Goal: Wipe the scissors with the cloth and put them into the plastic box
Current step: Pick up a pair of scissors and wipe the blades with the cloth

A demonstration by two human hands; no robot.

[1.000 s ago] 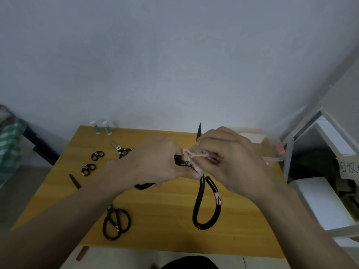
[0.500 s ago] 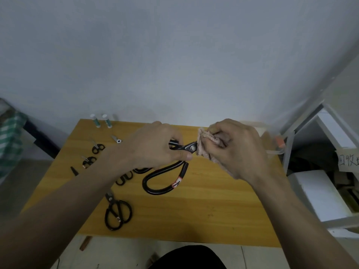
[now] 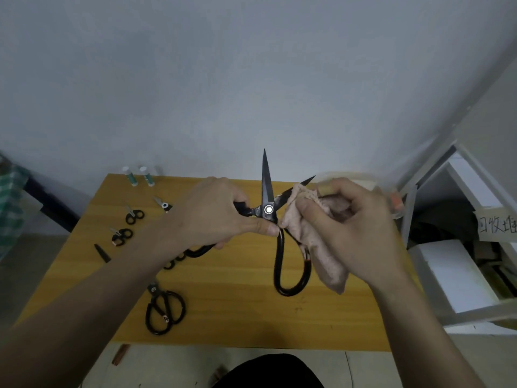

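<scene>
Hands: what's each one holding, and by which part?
Left hand grips the large open scissors by one handle loop, thumb near the pivot. Right hand pinches the pink cloth around one blade.

Dim, flat, seemingly overhead light; soft focus, strong wide-angle bending at the edges.

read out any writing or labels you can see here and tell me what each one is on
"回收…", handwritten, cut off by the frame edge: on the paper sign on the shelf at right.
Small sticker on the scissors lying on the table: too small to read.
Labels on the two tubes at the table's far edge: too blurred to read.
</scene>
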